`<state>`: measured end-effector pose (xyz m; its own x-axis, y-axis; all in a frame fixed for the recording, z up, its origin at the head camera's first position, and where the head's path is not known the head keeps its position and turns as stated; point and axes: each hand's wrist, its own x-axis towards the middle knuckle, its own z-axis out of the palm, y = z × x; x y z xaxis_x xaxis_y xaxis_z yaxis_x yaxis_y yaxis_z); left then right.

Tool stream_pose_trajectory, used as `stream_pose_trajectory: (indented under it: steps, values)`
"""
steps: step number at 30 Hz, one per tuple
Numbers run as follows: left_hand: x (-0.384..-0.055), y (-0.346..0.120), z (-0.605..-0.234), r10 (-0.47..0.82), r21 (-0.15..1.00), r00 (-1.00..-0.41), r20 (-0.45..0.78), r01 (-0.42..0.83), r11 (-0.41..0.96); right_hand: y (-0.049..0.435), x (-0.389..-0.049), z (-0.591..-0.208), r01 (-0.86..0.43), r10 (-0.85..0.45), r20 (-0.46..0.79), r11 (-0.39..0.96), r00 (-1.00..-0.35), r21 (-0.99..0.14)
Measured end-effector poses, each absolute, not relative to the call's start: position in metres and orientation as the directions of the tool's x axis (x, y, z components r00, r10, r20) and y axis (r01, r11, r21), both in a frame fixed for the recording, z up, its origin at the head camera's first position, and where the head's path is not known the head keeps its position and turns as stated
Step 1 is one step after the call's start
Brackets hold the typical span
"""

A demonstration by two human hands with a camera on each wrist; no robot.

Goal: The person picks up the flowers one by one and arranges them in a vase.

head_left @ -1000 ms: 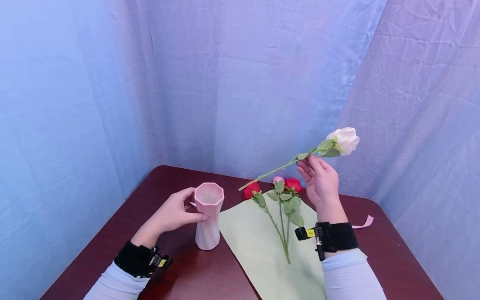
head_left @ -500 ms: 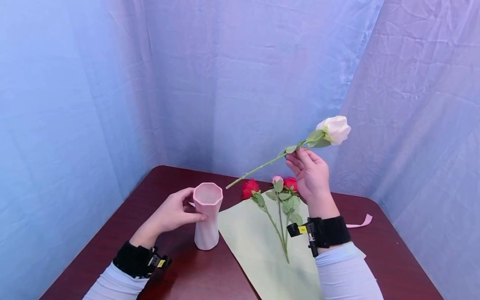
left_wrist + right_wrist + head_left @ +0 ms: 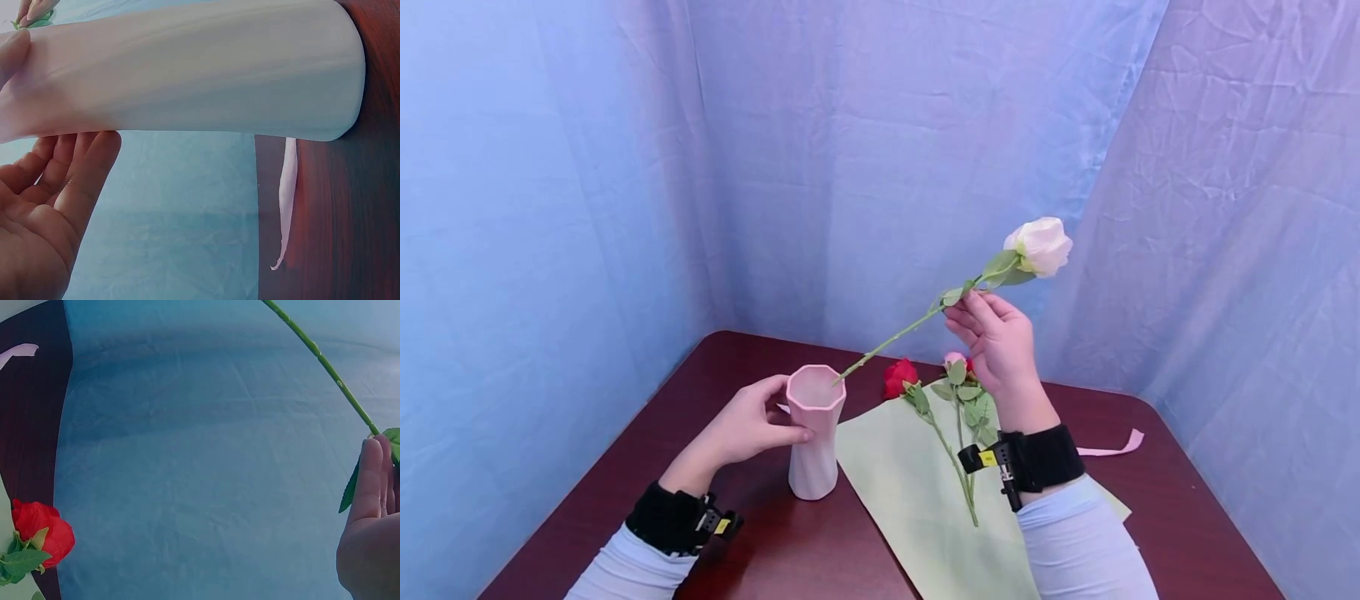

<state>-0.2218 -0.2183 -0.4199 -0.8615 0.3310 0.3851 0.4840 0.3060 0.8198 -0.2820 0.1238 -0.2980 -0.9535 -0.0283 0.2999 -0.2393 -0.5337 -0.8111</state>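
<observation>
A pink-and-white vase (image 3: pixel 814 467) with a faceted rim stands upright on the dark table. My left hand (image 3: pixel 737 429) holds it near the top, thumb on the front side and fingers behind. In the left wrist view the vase (image 3: pixel 187 75) lies across the picture above my left hand (image 3: pixel 44 219). Raised to the right, my right hand (image 3: pixel 1003 346) pinches a white rose (image 3: pixel 1041 247) by its stem, just below the leaves. The stem slants down leftward, its lower end at the right side of the vase's mouth. The right wrist view shows the green stem (image 3: pixel 322 359) leaving my fingers (image 3: pixel 370 472).
Pale green wrapping paper (image 3: pixel 895 500) covers the table's middle right. On it lie a red rose (image 3: pixel 900 379), a pink rose (image 3: pixel 955 359) and another red rose mostly hidden by my right hand. A pink ribbon (image 3: pixel 1120 450) lies at the right. Blue curtains (image 3: pixel 887 167) hang behind the table.
My right hand has moved left with the white rose, bringing the stem's end from above the red rose to the vase's mouth. The left hand and vase have stayed in place.
</observation>
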Motion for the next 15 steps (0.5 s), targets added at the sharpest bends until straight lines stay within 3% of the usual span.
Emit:
stream_pose_trajectory:
  steps: [15]
  values:
    - [-0.222,-0.221,-0.421,0.333,0.82,-0.854,0.4,0.496,0.287,0.092,-0.278,-0.298,-0.292,-0.1,0.361,-0.411,-0.927,-0.864]
